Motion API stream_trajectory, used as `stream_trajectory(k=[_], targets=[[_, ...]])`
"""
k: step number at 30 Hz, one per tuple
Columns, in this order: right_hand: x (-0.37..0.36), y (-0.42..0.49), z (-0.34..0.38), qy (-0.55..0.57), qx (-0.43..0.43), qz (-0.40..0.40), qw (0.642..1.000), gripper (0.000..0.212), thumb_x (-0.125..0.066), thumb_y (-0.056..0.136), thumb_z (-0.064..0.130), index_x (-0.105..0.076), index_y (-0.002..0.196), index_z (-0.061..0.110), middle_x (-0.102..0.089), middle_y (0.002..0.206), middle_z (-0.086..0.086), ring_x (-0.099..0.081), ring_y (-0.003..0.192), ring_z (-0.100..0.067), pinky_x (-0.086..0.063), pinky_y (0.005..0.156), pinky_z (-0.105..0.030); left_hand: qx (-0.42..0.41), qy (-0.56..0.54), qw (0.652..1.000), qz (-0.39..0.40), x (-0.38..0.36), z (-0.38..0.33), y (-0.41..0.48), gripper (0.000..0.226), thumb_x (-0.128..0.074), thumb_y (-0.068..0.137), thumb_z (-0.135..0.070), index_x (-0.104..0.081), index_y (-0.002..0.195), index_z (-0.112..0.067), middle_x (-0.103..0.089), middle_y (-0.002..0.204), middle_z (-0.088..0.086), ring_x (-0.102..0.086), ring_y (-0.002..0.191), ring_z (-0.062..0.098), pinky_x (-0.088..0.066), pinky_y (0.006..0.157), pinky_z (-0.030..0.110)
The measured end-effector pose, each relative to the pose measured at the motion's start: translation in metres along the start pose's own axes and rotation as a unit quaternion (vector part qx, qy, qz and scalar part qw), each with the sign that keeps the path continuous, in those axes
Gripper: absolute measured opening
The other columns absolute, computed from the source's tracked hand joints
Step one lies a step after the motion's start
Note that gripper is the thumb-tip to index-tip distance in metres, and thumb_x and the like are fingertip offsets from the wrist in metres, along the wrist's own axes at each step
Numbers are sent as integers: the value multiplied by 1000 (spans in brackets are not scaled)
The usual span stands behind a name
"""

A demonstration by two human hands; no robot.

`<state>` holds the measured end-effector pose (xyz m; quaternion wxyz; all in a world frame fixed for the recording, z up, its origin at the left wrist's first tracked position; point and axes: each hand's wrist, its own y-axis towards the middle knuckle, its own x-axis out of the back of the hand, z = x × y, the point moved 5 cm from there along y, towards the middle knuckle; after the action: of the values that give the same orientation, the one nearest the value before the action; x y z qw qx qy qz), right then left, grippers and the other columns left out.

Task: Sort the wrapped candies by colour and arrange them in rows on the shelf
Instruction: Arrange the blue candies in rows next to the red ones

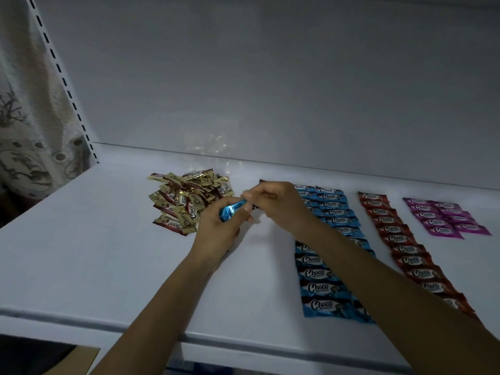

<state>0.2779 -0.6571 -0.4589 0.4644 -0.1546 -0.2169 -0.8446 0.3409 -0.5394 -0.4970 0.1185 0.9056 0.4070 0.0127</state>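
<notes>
Dim white shelf [108, 253]: left hand [216, 228] grips a blue foil-wrapped candy [232, 211], likely light and slippery; right hand [276, 204] seemingly pinches its crimped end.

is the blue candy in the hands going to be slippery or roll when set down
Likely light: the blue candy is small, held in the fingers of the left hand and right hand. Its shiny wrapper glints, so it may slip a little. Those in the blue rows lie flat on the shelf, so it probably won't roll.
</notes>
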Motion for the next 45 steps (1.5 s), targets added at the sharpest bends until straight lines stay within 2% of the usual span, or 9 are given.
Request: stream_trajectory(k=[7, 13, 20, 23, 26, 30, 33, 36, 45], targets=[[15, -20, -5, 66, -14, -37, 997, 13, -64, 90, 19, -72, 89, 10, -60, 49, 4, -51, 40, -10, -46, 45, -22, 60, -41, 997, -15, 1, 10, 4, 44, -27, 105, -34, -64, 101, -9, -47, 43, -3, -30, 35, 9, -26, 35, 18], [15, -30, -13, 147, -58, -35, 987, 24, -62, 82, -8, -68, 85, 15, -71, 83, -16, -67, 66, -16, -56, 71, -32, 30, -36, 999, -23, 3, 9, 2, 13, -53, 97, -11, -63, 103, -6, -64, 70, 8, -30, 38, 8, -27, 35, 18], [15, -32, -18, 170, -68, -61, 981, 18, -65, 85, 1, -61, 100, 11, -71, 81, -14, -69, 66, -17, -56, 71, -32, -2, -5, 1000, -17, 3, 6, 2, 23, -55, 96, -14, -65, 77, -6, -38, 59, 26, -27, 39, 13, -23, 37, 20], [20, -28, -21, 105, -46, -86, 990, 10, -63, 88, 3, -66, 94, 11, -69, 80, -11, -65, 62, -14, -52, 61, -25, 1, 1, 999, -37, 3, 7, 1, 15, -54, 96, -10, -66, 87, -8, -41, 63, 22, -31, 41, 11, -26, 38, 21], [23, -20, -26, -183, -26, -96, 978, 10, -58, 93, 18, -65, 98, 19, -63, 78, 4, -56, 66, -10, -44, 59, -21, 6, 20, 996, -88, 7, 10, 2, 22, -46, 98, -6, -66, 99, -16, -39, 56, 1, -31, 43, 7, -27, 42, 21], [13, -19, -25, -430, -16, -61, 901, 27, -52, 94, 35, -61, 117, 23, -64, 105, 4, -59, 94, -15, -44, 92, -32, -9, 60, 995, -84, 5, 8, 1, 27, -44, 96, -2, -67, 94, -16, -37, 57, 2, -31, 50, 11, -26, 48, 26], [3, -26, -11, -464, 53, -85, 880, 31, -49, 95, 23, -52, 126, 21, -60, 116, 2, -53, 109, -18, -35, 97, -35, -2, 53, 994, -91, 6, 8, 1, 27, -43, 96, 0, -65, 92, -13, -40, 57, -2, -31, 49, 10, -26, 48, 26], [-25, -39, -3, -460, 145, -43, 875, 26, -53, 92, 20, -58, 117, 14, -67, 91, -3, -62, 83, -22, -42, 78, -35, -5, 54, 994, -97, 8, 9, 1, 25, -42, 95, 2, -63, 89, -10, -43, 59, -5, -35, 52, 9, -29, 50, 27], [-24, -8, -32, -397, 83, -34, 913, 31, -44, 94, 21, -51, 119, 5, -58, 111, -12, -54, 96, -27, -34, 73, -29, -31, 50, 996, -69, 3, 9, 3, 33, -36, 92, 5, -56, 94, -20, -45, 78, -4, -42, 67, 3, -36, 61, 14]])
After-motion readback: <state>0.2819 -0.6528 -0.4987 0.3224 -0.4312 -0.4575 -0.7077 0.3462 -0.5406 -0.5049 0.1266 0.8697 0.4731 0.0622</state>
